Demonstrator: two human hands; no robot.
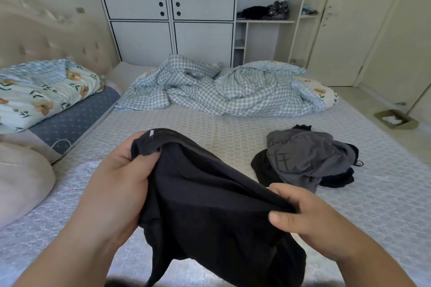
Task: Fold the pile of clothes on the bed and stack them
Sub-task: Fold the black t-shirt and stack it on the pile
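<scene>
While both hands are working low over the near edge of the bed (221, 128), a black garment (210, 205) is hanging between them, lower part draping toward the mattress. Left hand (121, 177) is gripping one upper corner, fingers (145, 158) curled round bunched fabric, small white tag showing at the top edge. Right hand (310, 214) is pinching the opposite edge, thumb on top, fingers tucked under the cloth. Fabric between the two grips is sagging, not taut.

Past the right hand, the pile of clothes (307, 158) is lying crumpled on the mattress: grey piece on top, black pieces under and beside it. Well apart from the held garment.

Left side: beige cushion (21, 182), then floral pillow (39, 91) resting on a blue dotted one.

Farther back, checked duvet (221, 88) is lying rumpled across the far side of the bed. Behind it, white wardrobe (168, 7) with shut doors, open shelf holding dark items to its right.
</scene>
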